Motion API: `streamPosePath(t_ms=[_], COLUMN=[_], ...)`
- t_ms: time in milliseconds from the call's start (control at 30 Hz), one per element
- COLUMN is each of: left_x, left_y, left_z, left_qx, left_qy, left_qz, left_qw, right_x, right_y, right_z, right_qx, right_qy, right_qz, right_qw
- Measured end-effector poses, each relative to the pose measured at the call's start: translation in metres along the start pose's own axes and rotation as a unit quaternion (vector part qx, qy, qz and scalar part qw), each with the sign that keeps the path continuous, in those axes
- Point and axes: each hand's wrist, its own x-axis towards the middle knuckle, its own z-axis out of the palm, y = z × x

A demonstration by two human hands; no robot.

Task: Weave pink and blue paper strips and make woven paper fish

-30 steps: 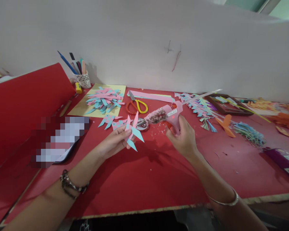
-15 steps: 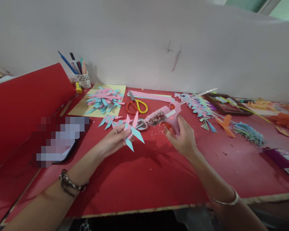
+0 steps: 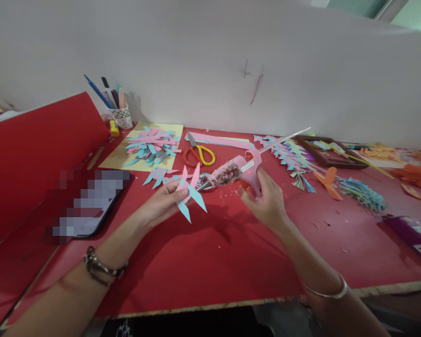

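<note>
Paper star (image 3: pixel 189 194) pinched in my left hand (image 3: pixel 159 209), above red table (image 3: pixel 231 262) middle. Right hand (image 3: pixel 266 201) squeezes glue gun (image 3: pixel 236 171), tip touching star. Hot glue could burn my fingers, too close.

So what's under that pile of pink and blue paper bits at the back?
A yellow sheet lies flat under the pile, on the red table. Its edges show all round; the middle is covered, so anything there can't be seen.
</note>
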Motion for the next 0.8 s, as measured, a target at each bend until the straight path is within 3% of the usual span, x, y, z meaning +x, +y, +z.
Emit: streamPosePath(t_ms=[200, 400, 533, 667, 733, 800], left_x=[0.0, 0.001, -0.002, -0.02, -0.035, -0.047], left_y=[-0.001, 0.002, 0.018, 0.055, 0.075, 0.09], left_z=[-0.005, -0.004, -0.011, -0.035, -0.046, -0.055], left_qx=[0.031, 0.031, 0.106, 0.277, 0.321, 0.372], left_qy=[-0.001, 0.03, 0.078, 0.216, 0.278, 0.305], left_qz=[0.016, 0.017, 0.038, 0.068, 0.007, -0.068], left_qw=[0.999, 0.999, 0.991, 0.934, 0.906, 0.874], right_x=[0.0, 0.001, 0.003, 0.005, 0.005, 0.005], right_y=[-0.001, -0.002, -0.001, 0.002, 0.003, 0.004], right_z=[0.0, 0.002, 0.002, 0.0, 0.0, 0.0], right_qx=[0.004, 0.023, 0.035, 0.036, 0.042, 0.051], right_qy=[-0.002, 0.006, 0.024, 0.036, 0.04, 0.042], right_qz=[0.008, 0.038, 0.072, 0.105, 0.118, 0.126], right_qw=[1.0, 0.999, 0.997, 0.993, 0.991, 0.99])
